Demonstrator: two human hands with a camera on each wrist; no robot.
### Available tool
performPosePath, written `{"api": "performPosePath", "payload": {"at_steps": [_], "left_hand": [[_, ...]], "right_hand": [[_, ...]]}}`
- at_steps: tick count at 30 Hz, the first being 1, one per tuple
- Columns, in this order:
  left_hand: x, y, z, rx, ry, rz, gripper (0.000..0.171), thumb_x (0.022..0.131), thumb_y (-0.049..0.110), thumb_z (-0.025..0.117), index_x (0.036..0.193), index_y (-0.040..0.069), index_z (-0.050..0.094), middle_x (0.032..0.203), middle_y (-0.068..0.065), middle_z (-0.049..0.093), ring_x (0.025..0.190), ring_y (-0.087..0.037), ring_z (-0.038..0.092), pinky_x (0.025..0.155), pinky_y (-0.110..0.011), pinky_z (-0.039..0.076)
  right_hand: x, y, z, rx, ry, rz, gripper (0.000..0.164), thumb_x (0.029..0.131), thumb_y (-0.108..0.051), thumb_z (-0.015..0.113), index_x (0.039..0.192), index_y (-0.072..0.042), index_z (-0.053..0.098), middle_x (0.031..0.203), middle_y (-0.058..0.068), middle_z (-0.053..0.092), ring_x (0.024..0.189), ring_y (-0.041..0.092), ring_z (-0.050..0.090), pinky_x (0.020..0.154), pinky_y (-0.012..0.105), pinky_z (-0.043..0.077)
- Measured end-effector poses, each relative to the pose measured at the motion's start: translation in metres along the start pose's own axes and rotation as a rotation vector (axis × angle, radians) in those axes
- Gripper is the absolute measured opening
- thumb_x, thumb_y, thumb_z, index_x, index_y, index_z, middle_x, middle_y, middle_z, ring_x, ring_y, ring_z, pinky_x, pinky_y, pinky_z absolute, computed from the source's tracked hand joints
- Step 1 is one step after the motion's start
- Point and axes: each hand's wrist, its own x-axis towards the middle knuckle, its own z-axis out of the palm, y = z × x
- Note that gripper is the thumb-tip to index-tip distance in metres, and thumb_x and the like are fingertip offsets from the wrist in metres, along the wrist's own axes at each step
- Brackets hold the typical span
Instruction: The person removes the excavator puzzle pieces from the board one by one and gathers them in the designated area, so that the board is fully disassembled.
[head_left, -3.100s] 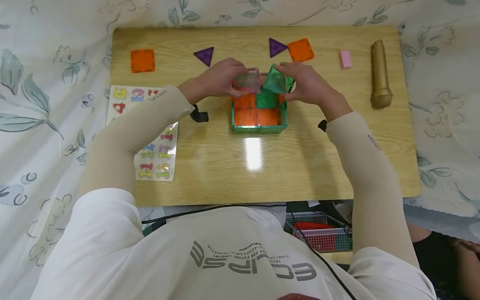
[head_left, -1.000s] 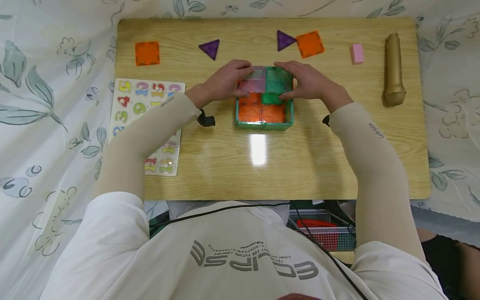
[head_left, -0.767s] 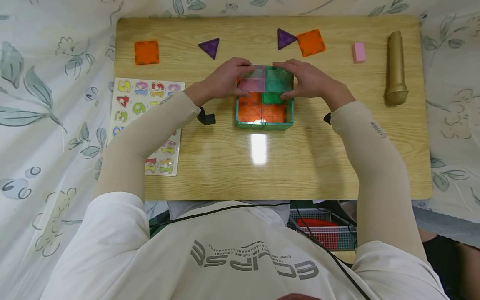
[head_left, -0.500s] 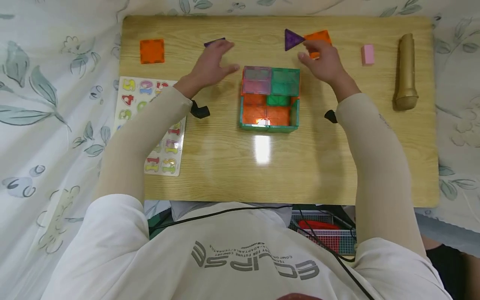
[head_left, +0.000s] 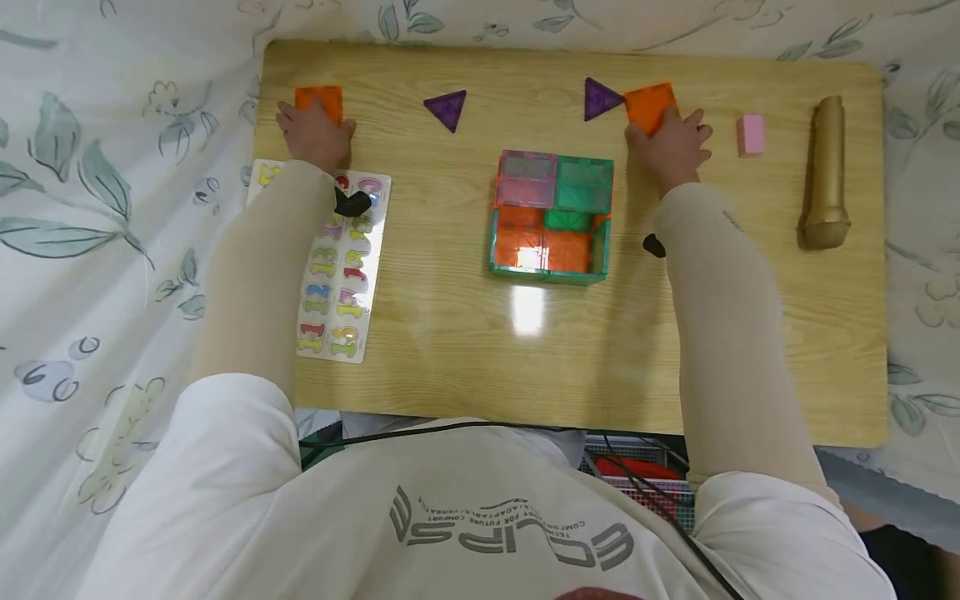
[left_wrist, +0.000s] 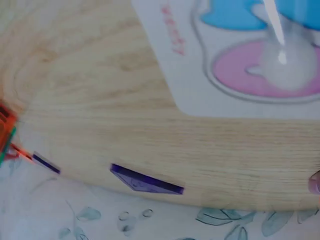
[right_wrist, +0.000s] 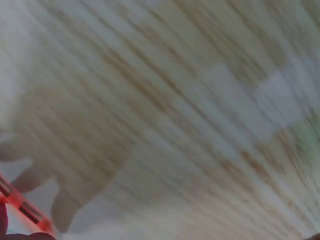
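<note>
My left hand (head_left: 315, 140) reaches over the left orange square tile (head_left: 324, 94), fingers spread and covering its near part. In the left wrist view only a fingertip (left_wrist: 315, 184) shows at the right edge. Over on the right, my right hand (head_left: 669, 152) has its fingers spread at the near edge of another orange square tile (head_left: 649, 106). That tile's edge (right_wrist: 25, 209) shows beside the fingers in the right wrist view. Between the hands stands a box of translucent magnetic tiles (head_left: 551, 277), its far half topped by a pink tile (head_left: 527, 179) and a green tile (head_left: 583, 185).
Two purple triangle tiles (head_left: 447, 109) (head_left: 602, 99) lie along the far side; the right one touches the orange tile. A pink block (head_left: 751, 135) and a gold microphone-shaped object (head_left: 827, 175) are at the right. A number puzzle board (head_left: 348, 292) lies under my left forearm.
Both hands have let go of the tile box, where the pink and green tiles now lie flat on top. The left hand has moved out left, the right hand right, each to an orange tile.
</note>
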Motion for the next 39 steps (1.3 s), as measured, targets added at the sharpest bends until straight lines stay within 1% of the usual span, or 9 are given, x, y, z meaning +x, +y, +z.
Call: {"api": "performPosePath", "payload": {"at_steps": [4,8,16,20,23,26,29,33,39], "left_hand": [[0.002,0.002,0.001,-0.029,0.015,0.052,0.069,0.096,0.051,0.044,0.146,0.003,0.039,0.14,-0.024,0.044,0.13,-0.041,0.036,0.107,-0.048,0.031],[0.001,0.01,-0.002,-0.041,0.053,0.107,0.059,0.097,0.042,0.045,0.138,0.001,0.05,0.133,-0.024,0.05,0.124,-0.04,0.042,0.102,-0.049,0.037],[-0.021,0.036,-0.011,-0.097,0.019,0.306,0.059,0.091,0.034,0.052,0.137,-0.003,0.053,0.132,-0.023,0.052,0.122,-0.038,0.041,0.103,-0.043,0.036],[-0.057,0.051,-0.014,-0.216,0.08,0.581,0.055,0.089,0.035,0.064,0.131,-0.001,0.06,0.13,-0.021,0.055,0.12,-0.037,0.045,0.102,-0.041,0.037],[-0.089,0.065,-0.016,-0.291,0.091,0.914,0.053,0.085,0.031,0.074,0.125,-0.002,0.064,0.132,-0.021,0.054,0.121,-0.037,0.046,0.103,-0.042,0.036],[-0.117,0.077,-0.017,-0.316,0.034,1.236,0.049,0.082,0.025,0.078,0.122,-0.002,0.066,0.136,-0.02,0.051,0.124,-0.036,0.044,0.105,-0.044,0.035],[-0.137,0.088,-0.015,-0.299,-0.056,1.439,0.049,0.081,0.024,0.08,0.12,-0.002,0.067,0.137,-0.022,0.05,0.125,-0.036,0.042,0.105,-0.046,0.035],[-0.153,0.096,-0.006,-0.195,-0.142,1.492,0.053,0.082,0.032,0.079,0.122,0.0,0.066,0.138,-0.023,0.049,0.127,-0.038,0.04,0.106,-0.046,0.034],[-0.161,0.098,0.015,-0.145,-0.151,1.451,0.052,0.084,0.037,0.077,0.121,0.001,0.067,0.137,-0.022,0.049,0.13,-0.039,0.037,0.106,-0.046,0.035]], "right_hand": [[-0.004,0.004,0.005,-0.002,0.05,0.013,0.084,0.092,-0.067,0.034,0.151,-0.008,0.032,0.153,0.023,0.021,0.138,0.043,0.012,0.104,0.063,0.02],[-0.008,0.012,0.0,-0.03,0.079,-0.019,0.073,0.093,-0.061,0.039,0.131,0.0,0.049,0.135,0.022,0.04,0.126,0.04,0.03,0.097,0.053,0.032],[-0.024,0.037,-0.008,-0.207,0.013,-0.302,0.06,0.094,-0.049,0.048,0.108,0.009,0.055,0.095,0.025,0.051,0.092,0.04,0.041,0.072,0.044,0.034],[-0.046,0.043,-0.005,-0.072,-0.036,-0.421,0.065,0.095,-0.045,0.054,0.135,0.007,0.051,0.125,0.028,0.055,0.109,0.044,0.047,0.088,0.049,0.042],[-0.07,0.044,-0.005,0.05,-0.016,-0.569,0.064,0.094,-0.036,0.062,0.144,0.001,0.045,0.142,0.022,0.047,0.121,0.045,0.045,0.097,0.055,0.039],[-0.095,0.044,-0.007,0.081,0.072,-0.763,0.059,0.09,-0.028,0.07,0.139,0.0,0.053,0.14,0.019,0.051,0.118,0.045,0.046,0.094,0.059,0.038],[-0.117,0.038,-0.009,0.082,0.141,-0.927,0.056,0.084,-0.02,0.076,0.133,0.0,0.058,0.138,0.019,0.052,0.117,0.044,0.045,0.093,0.061,0.038],[-0.134,0.024,-0.002,0.049,0.134,-1.126,0.056,0.078,-0.011,0.079,0.129,0.001,0.061,0.135,0.024,0.053,0.115,0.044,0.045,0.094,0.058,0.039],[-0.138,0.006,0.019,-0.053,0.075,-1.311,0.056,0.076,-0.015,0.083,0.126,0.002,0.063,0.132,0.026,0.054,0.113,0.044,0.046,0.094,0.056,0.038]]}}
